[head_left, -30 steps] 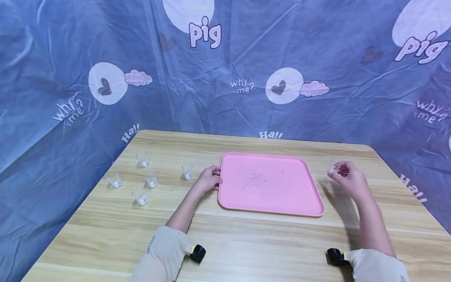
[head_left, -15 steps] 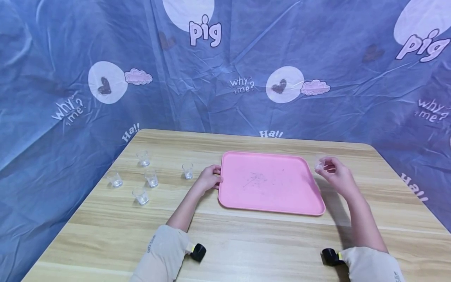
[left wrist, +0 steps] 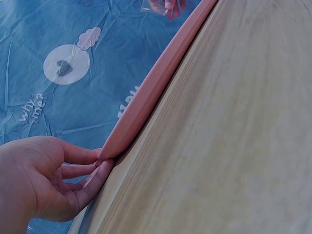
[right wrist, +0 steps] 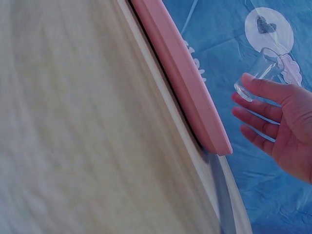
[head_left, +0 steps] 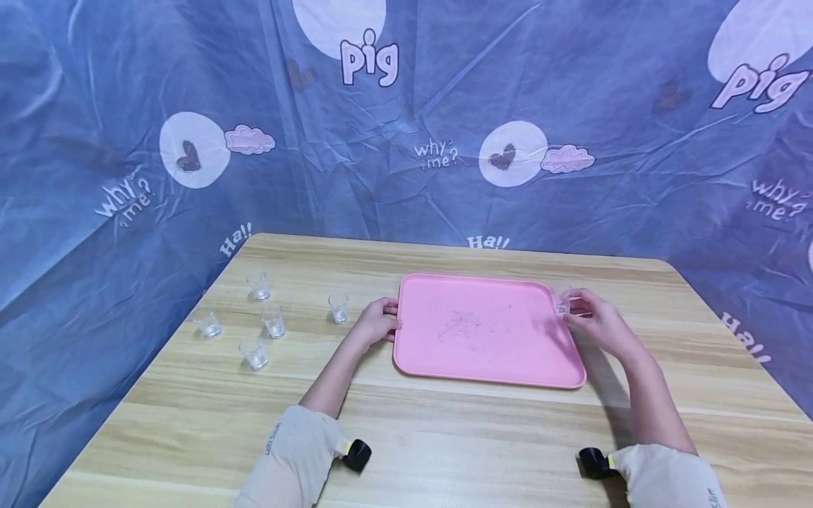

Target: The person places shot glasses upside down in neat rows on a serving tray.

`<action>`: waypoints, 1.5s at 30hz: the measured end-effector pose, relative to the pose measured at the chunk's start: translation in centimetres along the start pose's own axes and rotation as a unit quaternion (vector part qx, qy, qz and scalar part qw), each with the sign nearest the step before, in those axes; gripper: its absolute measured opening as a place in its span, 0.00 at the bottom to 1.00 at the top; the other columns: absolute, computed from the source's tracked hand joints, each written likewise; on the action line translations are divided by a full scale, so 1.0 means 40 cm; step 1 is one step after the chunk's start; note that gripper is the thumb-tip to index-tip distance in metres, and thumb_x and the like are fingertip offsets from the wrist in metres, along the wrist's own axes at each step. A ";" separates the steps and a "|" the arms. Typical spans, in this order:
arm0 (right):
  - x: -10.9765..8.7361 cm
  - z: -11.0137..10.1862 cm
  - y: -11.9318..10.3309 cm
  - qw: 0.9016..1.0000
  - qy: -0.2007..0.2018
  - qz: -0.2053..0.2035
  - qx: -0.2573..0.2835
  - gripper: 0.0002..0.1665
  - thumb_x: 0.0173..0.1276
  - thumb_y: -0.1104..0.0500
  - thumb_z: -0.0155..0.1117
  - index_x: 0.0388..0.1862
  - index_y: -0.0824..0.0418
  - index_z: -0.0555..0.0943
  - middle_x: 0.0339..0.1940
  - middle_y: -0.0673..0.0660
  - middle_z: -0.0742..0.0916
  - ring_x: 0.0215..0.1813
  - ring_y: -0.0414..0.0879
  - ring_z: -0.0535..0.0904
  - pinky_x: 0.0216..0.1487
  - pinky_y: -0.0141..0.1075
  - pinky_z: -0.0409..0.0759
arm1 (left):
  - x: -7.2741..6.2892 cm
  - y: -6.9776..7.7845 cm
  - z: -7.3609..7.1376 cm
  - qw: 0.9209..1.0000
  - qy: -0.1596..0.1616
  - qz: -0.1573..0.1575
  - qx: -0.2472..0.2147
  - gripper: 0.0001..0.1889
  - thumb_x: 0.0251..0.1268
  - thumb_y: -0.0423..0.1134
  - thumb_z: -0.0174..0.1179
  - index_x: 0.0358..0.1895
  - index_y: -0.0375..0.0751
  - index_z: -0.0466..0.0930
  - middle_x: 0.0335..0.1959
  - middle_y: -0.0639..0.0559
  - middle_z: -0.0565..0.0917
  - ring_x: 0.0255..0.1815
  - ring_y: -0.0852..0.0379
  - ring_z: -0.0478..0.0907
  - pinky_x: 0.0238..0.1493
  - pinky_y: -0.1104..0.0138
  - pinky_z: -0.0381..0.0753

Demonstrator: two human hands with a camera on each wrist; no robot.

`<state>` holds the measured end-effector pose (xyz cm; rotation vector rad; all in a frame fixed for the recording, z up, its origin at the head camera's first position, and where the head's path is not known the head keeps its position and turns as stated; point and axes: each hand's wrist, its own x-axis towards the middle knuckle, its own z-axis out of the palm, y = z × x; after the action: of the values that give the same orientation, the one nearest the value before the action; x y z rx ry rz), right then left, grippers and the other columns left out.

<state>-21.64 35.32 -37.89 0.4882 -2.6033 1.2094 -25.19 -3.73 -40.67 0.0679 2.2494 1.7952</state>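
With thumb and fingers, my left hand [head_left: 376,323] pinches the left rim of a pink rectangular tray [head_left: 483,328]; the left wrist view shows that grip [left wrist: 61,178] from the side. A small clear shot glass [head_left: 562,303] is pinched between the thumb and index finger of my right hand [head_left: 600,323], over the tray's right edge. In the right wrist view the held glass [right wrist: 261,73] is tilted and apart from the tray, and the other fingers of that hand [right wrist: 287,122] spread below it.
Several similar clear glasses stand on the wooden table [head_left: 406,444] left of the tray, the nearest glass [head_left: 339,309] close to my left hand, others farther left, such as one glass [head_left: 254,354] in front. A blue printed cloth [head_left: 406,141] hangs behind the table.
My right hand has moved left with the shot glass, from the table right of the tray to over the tray's right edge. The left hand has stayed on the tray.
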 end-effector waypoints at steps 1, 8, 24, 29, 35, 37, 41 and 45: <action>0.000 0.001 0.000 1.000 -0.002 0.002 0.000 0.20 0.56 0.77 0.60 0.48 0.76 0.70 0.39 0.74 0.80 0.37 0.28 0.74 0.37 0.20 0.73 | 0.000 -0.001 0.000 1.000 0.000 0.000 0.000 0.26 0.54 0.18 0.52 0.60 0.25 0.64 0.48 0.35 0.73 0.31 0.51 0.77 0.27 0.64 0.81; -0.001 0.001 0.002 0.999 -0.001 -0.006 -0.036 0.18 0.58 0.73 0.61 0.48 0.74 0.74 0.34 0.67 0.81 0.35 0.33 0.75 0.36 0.21 0.71 | 0.000 -0.005 -0.002 1.000 -0.004 -0.001 -0.005 0.27 0.54 0.18 0.53 0.61 0.26 0.63 0.49 0.35 0.73 0.32 0.50 0.77 0.28 0.64 0.81; -0.002 0.000 -0.005 0.996 0.023 0.012 -0.089 0.17 0.68 0.64 0.55 0.53 0.72 0.75 0.34 0.60 0.74 0.34 0.40 0.69 0.32 0.26 0.68 | -0.003 -0.001 -0.002 1.000 -0.001 -0.001 -0.004 0.26 0.54 0.18 0.52 0.60 0.25 0.64 0.48 0.35 0.73 0.32 0.48 0.78 0.28 0.64 0.81; 0.001 0.002 -0.009 0.996 0.037 0.027 -0.080 0.19 0.68 0.65 0.55 0.54 0.75 0.73 0.36 0.61 0.73 0.35 0.36 0.68 0.34 0.23 0.67 | -0.004 0.002 -0.001 1.000 -0.002 -0.003 -0.001 0.26 0.55 0.18 0.52 0.60 0.26 0.64 0.48 0.35 0.74 0.33 0.47 0.78 0.28 0.64 0.81; 0.005 0.009 -0.016 0.993 0.073 0.077 -0.049 0.21 0.65 0.63 0.60 0.51 0.76 0.70 0.37 0.66 0.78 0.34 0.29 0.69 0.34 0.19 0.69 | -0.002 0.000 -0.002 1.000 -0.002 -0.002 -0.001 0.26 0.55 0.18 0.53 0.60 0.26 0.65 0.48 0.35 0.74 0.33 0.48 0.78 0.28 0.64 0.81; 0.006 0.011 -0.019 0.991 0.082 0.093 -0.043 0.22 0.64 0.61 0.61 0.50 0.76 0.71 0.38 0.66 0.78 0.34 0.28 0.69 0.33 0.18 0.69 | -0.001 -0.001 -0.002 1.000 -0.003 -0.002 -0.002 0.26 0.55 0.18 0.52 0.60 0.26 0.65 0.48 0.35 0.74 0.32 0.48 0.78 0.28 0.64 0.81; 0.009 0.018 -0.019 0.991 0.088 0.100 -0.024 0.21 0.63 0.59 0.63 0.48 0.75 0.73 0.39 0.62 0.78 0.34 0.29 0.71 0.33 0.19 0.71 | 0.001 -0.001 -0.002 1.000 -0.003 -0.004 -0.003 0.26 0.55 0.18 0.52 0.60 0.26 0.65 0.48 0.35 0.74 0.32 0.49 0.78 0.28 0.64 0.81; 0.013 0.023 -0.018 0.992 0.086 0.095 -0.004 0.21 0.63 0.59 0.63 0.49 0.74 0.75 0.39 0.58 0.79 0.34 0.31 0.72 0.33 0.20 0.72 | 0.000 0.001 -0.001 1.000 -0.002 -0.004 0.000 0.26 0.55 0.18 0.53 0.60 0.26 0.65 0.48 0.36 0.73 0.32 0.49 0.77 0.27 0.65 0.81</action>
<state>-21.90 34.07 -37.80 0.1287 -2.5510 1.2371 -25.20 -3.75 -40.62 0.0623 2.2444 1.7893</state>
